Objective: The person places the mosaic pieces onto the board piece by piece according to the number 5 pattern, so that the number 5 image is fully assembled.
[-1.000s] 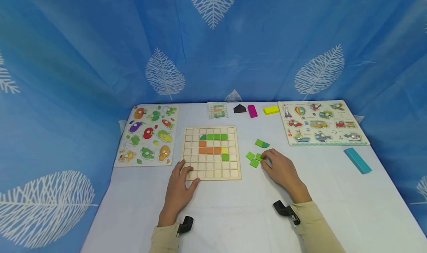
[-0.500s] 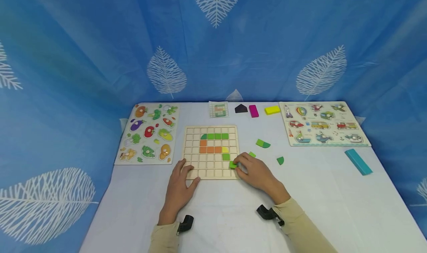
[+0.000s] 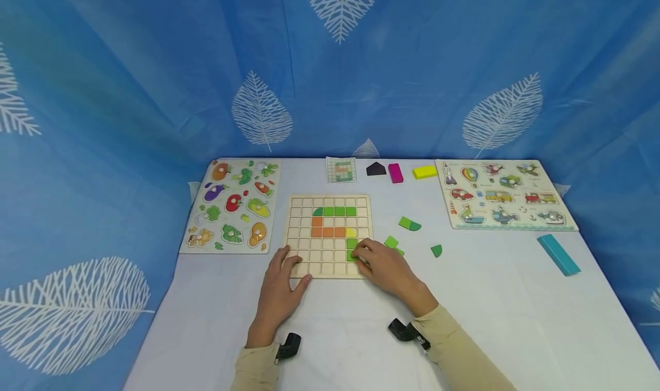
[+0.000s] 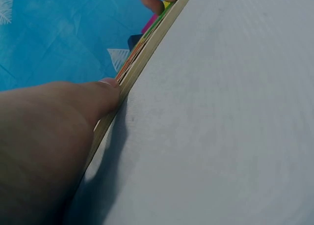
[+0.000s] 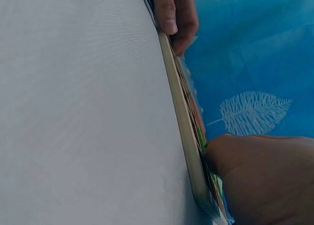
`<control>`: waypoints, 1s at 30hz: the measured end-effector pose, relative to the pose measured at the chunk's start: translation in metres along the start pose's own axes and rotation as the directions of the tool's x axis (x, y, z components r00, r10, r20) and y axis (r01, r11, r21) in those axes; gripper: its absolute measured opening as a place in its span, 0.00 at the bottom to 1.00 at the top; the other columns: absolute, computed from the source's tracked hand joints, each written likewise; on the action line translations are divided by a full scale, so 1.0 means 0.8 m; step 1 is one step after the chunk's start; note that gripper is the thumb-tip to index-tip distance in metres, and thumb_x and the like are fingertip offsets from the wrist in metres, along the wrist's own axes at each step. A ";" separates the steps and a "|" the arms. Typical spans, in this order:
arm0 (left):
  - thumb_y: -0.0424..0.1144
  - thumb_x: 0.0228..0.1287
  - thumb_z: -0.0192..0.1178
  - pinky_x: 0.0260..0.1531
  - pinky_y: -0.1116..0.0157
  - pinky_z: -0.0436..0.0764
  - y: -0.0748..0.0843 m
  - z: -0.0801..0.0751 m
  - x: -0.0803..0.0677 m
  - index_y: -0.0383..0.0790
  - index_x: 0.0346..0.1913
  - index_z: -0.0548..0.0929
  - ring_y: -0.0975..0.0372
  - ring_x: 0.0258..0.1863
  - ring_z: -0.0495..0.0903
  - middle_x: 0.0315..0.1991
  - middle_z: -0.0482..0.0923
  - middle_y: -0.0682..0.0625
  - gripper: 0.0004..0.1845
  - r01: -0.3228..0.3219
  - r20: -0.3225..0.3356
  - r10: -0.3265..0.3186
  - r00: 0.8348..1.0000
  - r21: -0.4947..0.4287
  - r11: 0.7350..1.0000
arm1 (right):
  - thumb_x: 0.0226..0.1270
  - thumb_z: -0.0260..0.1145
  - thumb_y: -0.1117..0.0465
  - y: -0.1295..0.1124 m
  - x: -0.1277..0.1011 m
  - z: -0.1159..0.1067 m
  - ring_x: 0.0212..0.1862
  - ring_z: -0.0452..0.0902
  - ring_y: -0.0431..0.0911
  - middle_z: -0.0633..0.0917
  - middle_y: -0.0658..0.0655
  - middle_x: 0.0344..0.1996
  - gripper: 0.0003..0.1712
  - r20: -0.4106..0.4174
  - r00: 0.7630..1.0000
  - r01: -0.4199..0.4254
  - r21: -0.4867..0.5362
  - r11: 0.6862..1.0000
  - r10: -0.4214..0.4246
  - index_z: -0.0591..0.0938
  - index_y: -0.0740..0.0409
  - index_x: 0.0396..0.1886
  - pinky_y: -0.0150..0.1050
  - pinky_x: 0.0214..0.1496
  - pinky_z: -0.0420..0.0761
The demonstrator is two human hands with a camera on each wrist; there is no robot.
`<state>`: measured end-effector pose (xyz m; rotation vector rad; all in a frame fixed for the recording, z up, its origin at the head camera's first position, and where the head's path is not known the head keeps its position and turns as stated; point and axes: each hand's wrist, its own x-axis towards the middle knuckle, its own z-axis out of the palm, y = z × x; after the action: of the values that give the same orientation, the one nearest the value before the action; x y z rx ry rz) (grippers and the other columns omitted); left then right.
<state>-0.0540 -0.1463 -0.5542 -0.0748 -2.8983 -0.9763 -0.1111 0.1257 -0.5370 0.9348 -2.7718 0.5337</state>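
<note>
A square wooden grid board point(image 3: 314, 255) lies mid-table. My left hand point(image 3: 278, 293) rests on its near-left corner with relaxed fingers; the left wrist view shows the thumb point(image 4: 103, 95) against the board's edge. With its fingertips, my right hand point(image 3: 389, 270) pinches a green square tile point(image 3: 350, 254) at a cell near the right side, partly covering it. Directly above sits another green tile point(image 3: 352, 243), then a yellow tile point(image 3: 351, 232). Orange tiles point(image 3: 328, 231) run leftward and up to a dark green quarter-round point(image 3: 318, 212), beside a green row point(image 3: 336, 211).
Right of the board lie loose green squares point(image 3: 391, 242), one partly hidden, and dark green quarter-rounds point(image 3: 436, 251). A pattern card point(image 3: 341, 170) and black, magenta and yellow blocks point(image 3: 425, 172) stand behind. Picture puzzles point(image 3: 232, 207) flank both sides; a teal block point(image 3: 559, 255) lies far right.
My right hand has moved left from the loose tiles, carrying a green square onto the board below the other green one. A quarter-round now lies apart at right. My left hand stays put.
</note>
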 end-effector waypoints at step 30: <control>0.48 0.66 0.70 0.74 0.40 0.63 0.007 -0.004 -0.001 0.42 0.60 0.77 0.43 0.79 0.56 0.78 0.60 0.40 0.25 -0.006 0.011 0.006 1.000 0.016 1.000 | 0.66 0.73 0.59 0.133 -0.122 -0.087 0.32 0.66 0.38 0.83 0.57 0.53 0.26 0.091 0.893 -0.450 0.190 0.873 0.441 0.81 0.55 0.63 0.33 0.33 0.66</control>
<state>-0.0528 -0.1441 -0.5486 -0.0886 -2.9138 -0.9540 -0.0961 0.2853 -0.5290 0.3231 -3.0225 0.8922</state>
